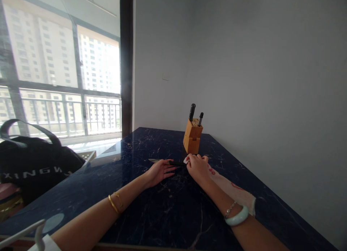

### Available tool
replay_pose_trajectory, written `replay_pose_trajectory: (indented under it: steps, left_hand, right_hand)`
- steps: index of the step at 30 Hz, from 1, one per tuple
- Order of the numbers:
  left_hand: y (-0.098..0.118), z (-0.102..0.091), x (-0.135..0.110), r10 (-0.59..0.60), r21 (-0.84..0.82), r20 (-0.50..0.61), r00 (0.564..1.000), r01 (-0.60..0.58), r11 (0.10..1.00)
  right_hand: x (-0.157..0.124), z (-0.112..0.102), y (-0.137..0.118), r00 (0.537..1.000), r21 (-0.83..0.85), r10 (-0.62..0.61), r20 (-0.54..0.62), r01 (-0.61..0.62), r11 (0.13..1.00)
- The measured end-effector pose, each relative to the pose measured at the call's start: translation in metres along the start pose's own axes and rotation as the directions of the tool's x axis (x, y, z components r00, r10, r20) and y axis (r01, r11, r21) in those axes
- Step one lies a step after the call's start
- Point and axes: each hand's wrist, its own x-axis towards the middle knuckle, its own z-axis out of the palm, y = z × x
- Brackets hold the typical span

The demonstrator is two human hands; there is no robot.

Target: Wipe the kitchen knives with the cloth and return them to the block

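Note:
A kitchen knife with a black handle (pixel 176 164) lies level across the middle, its blade (pixel 154 160) pointing left. My left hand (pixel 159 171) holds it where blade and handle meet, thumb above and fingers stretched underneath. At the other end of the handle, my right hand (pixel 197 167) is closed on a pale cloth with red markings (pixel 230 186), a bunched white bit of it pressed against the handle. The rest of the cloth trails along under my right forearm. Just beyond my hands stands a wooden knife block (pixel 192 137).
Two black-handled tools, one a knife (pixel 192 112) and one with a metal shank (pixel 200 119), stick up from the block. The dark blue marbled table (pixel 168 215) meets a grey wall on the right. A black bag (pixel 35 160) sits at the left, by the window.

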Motion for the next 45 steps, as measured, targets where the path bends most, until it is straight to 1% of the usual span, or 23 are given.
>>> replay_pose_trajectory:
  steps: [3, 5, 6, 10, 13, 15, 18, 22, 25, 27, 29, 31, 33, 36, 39, 45]
  left_hand:
    - [0.0, 0.001, -0.001, 0.005, 0.008, 0.016, 1.0, -0.005, 1.0]
    - [-0.001, 0.001, -0.001, 0.005, 0.016, 0.044, 0.999, -0.006, 1.0]
    - [-0.001, 0.001, -0.001, 0.004, 0.018, 0.058, 0.998, -0.005, 1.0]
    - [0.0, 0.002, -0.002, -0.001, 0.022, 0.077, 0.997, 0.0, 1.0]
    - [0.001, 0.003, -0.003, 0.0, 0.018, 0.06, 0.998, -0.001, 1.0]
    - [0.002, 0.005, -0.004, -0.008, 0.018, 0.044, 0.999, 0.007, 1.0]
    - [0.003, 0.006, -0.005, -0.019, 0.012, 0.031, 0.999, 0.019, 1.0]
    - [0.003, 0.006, -0.004, -0.005, -0.005, 0.013, 1.0, 0.005, 1.0]
    - [0.003, 0.006, -0.005, 0.008, 0.007, 0.011, 1.0, -0.008, 1.0]
    - [0.003, 0.006, -0.005, 0.013, 0.018, 0.023, 1.0, -0.014, 1.0]
    - [0.004, 0.007, -0.006, 0.017, 0.026, 0.03, 0.999, -0.018, 1.0]
    - [0.005, 0.008, -0.008, 0.025, 0.034, 0.021, 0.999, -0.025, 0.999]
    - [0.006, 0.009, -0.009, 0.029, 0.047, 0.008, 1.0, -0.029, 0.998]
    - [0.007, 0.01, -0.009, 0.031, 0.072, 0.012, 0.999, -0.032, 0.997]
    - [0.008, 0.009, -0.009, 0.042, 0.101, 0.02, 0.999, -0.044, 0.994]
    - [0.011, 0.004, -0.009, 0.077, 0.156, -0.052, 0.996, -0.069, 0.985]
  right_hand:
    - [0.0, -0.005, -0.009, 0.996, 0.11, -0.085, 0.007, 0.084, 0.99]
    - [-0.001, -0.005, -0.015, 0.99, 0.138, -0.136, 0.021, 0.132, 0.982]
    - [-0.002, -0.004, -0.016, 0.99, 0.134, -0.139, 0.026, 0.134, 0.982]
    - [-0.004, 0.001, -0.012, 0.996, 0.028, -0.073, 0.053, 0.071, 0.997]
    - [-0.003, 0.004, -0.003, 0.995, -0.083, -0.036, 0.094, 0.044, 0.996]
    - [-0.002, 0.003, -0.001, 0.995, -0.119, -0.011, 0.099, 0.023, 0.993]
    - [-0.001, -0.002, -0.004, 0.997, -0.063, -0.028, 0.069, 0.032, 0.998]
    - [-0.003, -0.005, -0.015, 0.992, 0.092, -0.127, 0.012, 0.125, 0.988]
    - [-0.004, -0.003, -0.018, 0.984, 0.162, -0.18, 0.012, 0.176, 0.971]
    - [-0.004, 0.0, -0.018, 0.983, 0.196, -0.18, 0.028, 0.171, 0.966]
    - [-0.004, 0.002, -0.017, 0.989, 0.221, -0.143, 0.044, 0.13, 0.967]
    - [-0.003, 0.003, -0.016, 0.993, 0.224, -0.102, 0.058, 0.086, 0.971]
    - [-0.004, 0.004, -0.015, 0.993, 0.21, -0.097, 0.07, 0.08, 0.974]
    - [-0.004, 0.002, -0.015, 0.985, 0.179, -0.149, 0.087, 0.131, 0.975]
    - [-0.004, -0.001, -0.016, 0.979, 0.154, -0.186, 0.077, 0.173, 0.973]
    - [-0.003, -0.004, -0.02, 0.98, 0.135, -0.197, 0.035, 0.191, 0.972]
